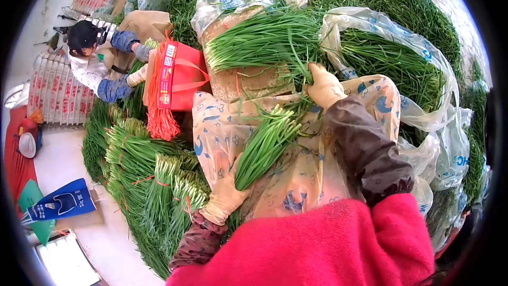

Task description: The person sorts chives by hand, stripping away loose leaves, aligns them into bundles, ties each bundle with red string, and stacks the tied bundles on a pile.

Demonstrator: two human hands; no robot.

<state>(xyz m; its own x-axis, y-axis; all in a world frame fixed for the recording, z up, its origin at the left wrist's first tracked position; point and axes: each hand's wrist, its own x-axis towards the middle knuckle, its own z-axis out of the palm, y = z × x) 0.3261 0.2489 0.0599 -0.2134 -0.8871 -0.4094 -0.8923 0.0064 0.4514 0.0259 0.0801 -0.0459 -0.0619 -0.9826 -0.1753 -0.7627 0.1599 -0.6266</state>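
My left hand (pixel 225 200), in a pale glove, is closed around the lower end of a bunch of garlic chives (pixel 267 148). The bunch lies slanting across my lap, on a patterned plastic apron (pixel 227 122), its cut ends pointing up and right. My right hand (pixel 324 87), also gloved, grips a few loose chive leaves at the edge of a larger pile of chives (pixel 259 42). That pile rests on a worn brown board (pixel 241 85) in front of me. The fingertips of my right hand are partly hidden by leaves.
Left of the board stands a red bag (pixel 185 74) with red ties (pixel 161 122) hanging over its side. Tied chive bundles (pixel 153 180) are heaped at my left. An opened plastic bag (pixel 444 74) of chives lies at right. A co-worker (pixel 95 55) sits at far left.
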